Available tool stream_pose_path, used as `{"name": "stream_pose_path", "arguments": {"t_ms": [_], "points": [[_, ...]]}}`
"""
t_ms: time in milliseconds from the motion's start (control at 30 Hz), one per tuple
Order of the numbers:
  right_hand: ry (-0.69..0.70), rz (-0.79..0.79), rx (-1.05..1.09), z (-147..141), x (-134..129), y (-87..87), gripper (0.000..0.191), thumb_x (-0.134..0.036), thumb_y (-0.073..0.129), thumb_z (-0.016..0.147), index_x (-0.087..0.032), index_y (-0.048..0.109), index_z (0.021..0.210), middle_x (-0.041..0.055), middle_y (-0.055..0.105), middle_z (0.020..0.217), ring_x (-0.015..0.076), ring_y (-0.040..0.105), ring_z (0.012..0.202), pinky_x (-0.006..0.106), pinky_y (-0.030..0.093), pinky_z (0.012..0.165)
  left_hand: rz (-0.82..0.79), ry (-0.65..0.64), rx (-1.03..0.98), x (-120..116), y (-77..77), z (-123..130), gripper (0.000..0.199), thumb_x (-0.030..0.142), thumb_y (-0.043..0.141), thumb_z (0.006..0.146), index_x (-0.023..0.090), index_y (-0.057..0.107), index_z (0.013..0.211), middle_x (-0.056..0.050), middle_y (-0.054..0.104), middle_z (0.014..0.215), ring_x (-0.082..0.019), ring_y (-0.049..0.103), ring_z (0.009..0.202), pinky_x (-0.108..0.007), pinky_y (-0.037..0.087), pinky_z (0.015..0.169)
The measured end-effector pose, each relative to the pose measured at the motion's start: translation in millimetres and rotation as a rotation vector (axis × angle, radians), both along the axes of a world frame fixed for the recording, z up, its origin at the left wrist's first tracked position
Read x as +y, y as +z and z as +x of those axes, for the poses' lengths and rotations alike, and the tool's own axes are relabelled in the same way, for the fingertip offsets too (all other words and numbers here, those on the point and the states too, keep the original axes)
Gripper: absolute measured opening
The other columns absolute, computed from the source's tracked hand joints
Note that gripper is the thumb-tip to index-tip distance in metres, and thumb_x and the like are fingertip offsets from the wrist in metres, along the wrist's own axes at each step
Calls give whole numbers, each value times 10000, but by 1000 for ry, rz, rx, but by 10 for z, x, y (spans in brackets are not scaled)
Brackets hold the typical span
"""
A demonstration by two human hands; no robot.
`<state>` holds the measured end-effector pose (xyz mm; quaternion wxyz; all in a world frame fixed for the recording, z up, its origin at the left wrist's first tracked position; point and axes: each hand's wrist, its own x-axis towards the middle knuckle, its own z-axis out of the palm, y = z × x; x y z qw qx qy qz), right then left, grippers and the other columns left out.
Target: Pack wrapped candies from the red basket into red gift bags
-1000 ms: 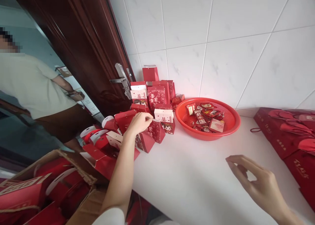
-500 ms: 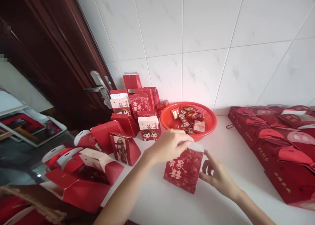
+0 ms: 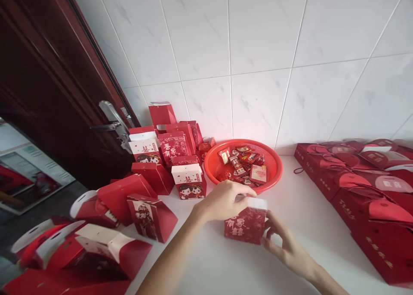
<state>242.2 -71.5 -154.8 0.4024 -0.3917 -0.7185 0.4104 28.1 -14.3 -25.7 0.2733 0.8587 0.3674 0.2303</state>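
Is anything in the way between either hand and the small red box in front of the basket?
Nothing visible. The left hand grips the red box at its top; the right hand is at its side, contact unclear. The basket lies beyond.

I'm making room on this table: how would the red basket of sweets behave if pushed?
The red basket looks like thin, perforated plastic, so it is probably light and slightly flexible. Broad and shallow, it would likely slide rather than tip. The wrapped sweets lie loose inside, so they may shift.
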Motion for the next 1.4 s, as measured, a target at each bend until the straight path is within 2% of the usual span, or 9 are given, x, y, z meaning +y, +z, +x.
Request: {"name": "stream_pose_path", "arguments": {"t_ms": [100,200,367,533,733,867,967,1200,1400], "points": [[33,8,-44,-4,-9,-63,464,-370,590,927,-236,526,1366,67,699,914,219,649,775,350,568,701,-196,-72,40,126,17,-103,370,132,608,839,210,750,1172,-5,761,815,-154,677,714,-238,496,702],[18,80,-47,84,45,20,479,-376,562,932,-228,515,1385,62,713,909,214,653,786,353,565,735,-361,-206,47,302,53,-247,398,263,714,851,201,710,1244,-47,770,947,-186,701,875,-272,513,821],[-250,237,-28,225,535,647,276,-329,542,926,-215,656,1150,22,682,757,189,643,698,322,529,700,-431,-237,-142,764,153,-315,371,373,637,941,178,678,1254,-94,765,1095,-215,702,1051,-322,527,923],[-445,285,11,164,1409,1161,224,-266,594,755,-210,720,931,43,742,896,200,668,746,337,527,733,-248,-177,117,1341,55,237,222,201,647,886,180,735,1088,-64,764,1101,-217,706,1052,-305,534,910],[-645,115,133,104,2063,871,265,-260,502,662,-190,697,827,80,751,850,225,685,708,371,542,692,37,-235,614,1618,-299,891,250,240,742,791,197,734,1038,-108,623,1409,-305,556,1321,-374,423,1119],[-678,87,128,112,2132,669,181,-257,557,635,-209,694,742,64,758,810,235,695,764,373,543,767,27,-136,684,1672,-423,862,415,357,801,758,276,713,1156,-42,373,1644,-322,272,1531,-470,200,1254],[-677,73,127,121,2119,651,170,-267,579,650,-215,710,745,57,770,837,241,703,822,363,538,796,-43,17,771,1735,-426,749,488,409,778,779,312,683,1248,-66,303,1676,-374,341,1497,-532,297,1202],[-682,38,147,135,2097,682,191,-265,580,668,-208,732,769,58,768,816,254,708,841,361,537,787,-184,311,929,1869,-299,477,568,550,769,737,148,744,1137,-243,687,1290,-425,650,1184,-486,513,984],[-663,31,170,130,2100,690,189,-255,564,668,-213,724,758,43,758,774,244,711,811,366,536,809,-220,371,987,1855,-221,271,453,510,824,689,151,769,960,-189,777,1024,-355,729,1010,-399,571,871]]}}
